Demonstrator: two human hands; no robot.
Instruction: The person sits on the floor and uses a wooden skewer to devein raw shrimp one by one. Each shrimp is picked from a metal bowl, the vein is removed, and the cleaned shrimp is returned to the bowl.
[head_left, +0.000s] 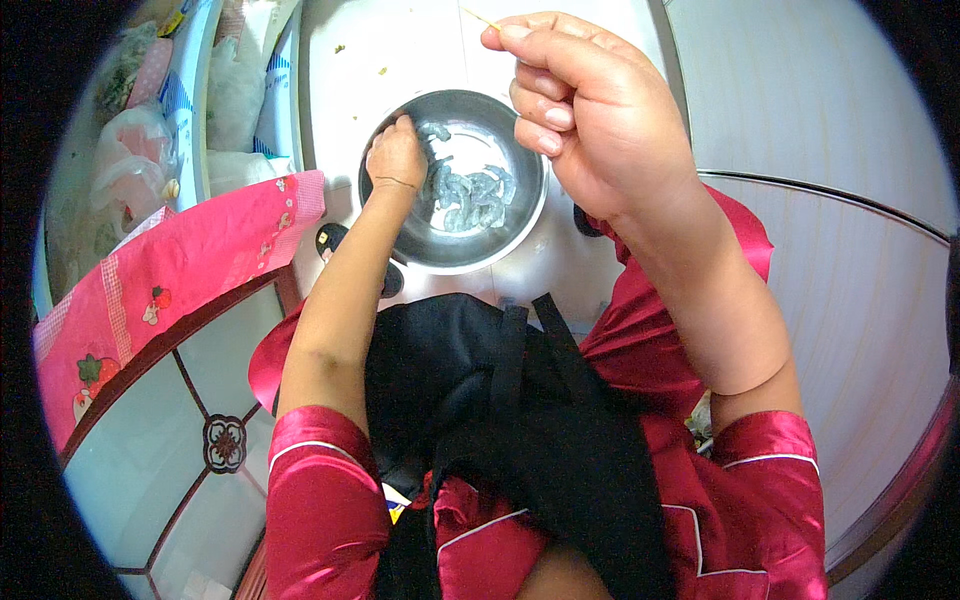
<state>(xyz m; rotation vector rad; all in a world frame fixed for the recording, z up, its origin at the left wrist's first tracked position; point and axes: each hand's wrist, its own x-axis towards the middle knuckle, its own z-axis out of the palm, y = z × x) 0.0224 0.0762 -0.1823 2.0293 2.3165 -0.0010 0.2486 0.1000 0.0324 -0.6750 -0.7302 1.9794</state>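
Raised high over the basin, my right hand (607, 112) pinches a thin wooden toothpick (481, 19) between thumb and forefinger, its other fingers curled in. My left hand (397, 154) is down inside the left wall of a round metal basin (526, 191), knuckles up. Its fingertips are hidden, so I cannot tell whether it grips anything. Several raw grey shrimp (469, 196) lie in a loose heap on the basin's shiny bottom, to the right of that hand. One shrimp (435, 133) rests apart from them, near the far side.
The basin stands on a pale tiled floor (360, 45) with small scraps on it. An open cabinet door (161, 442) draped with a pink cloth (225, 240) is at left, plastic bags (135, 157) behind it. A white panel (810, 97) borders the right. Dark slippers (330, 238) sit beside the basin.
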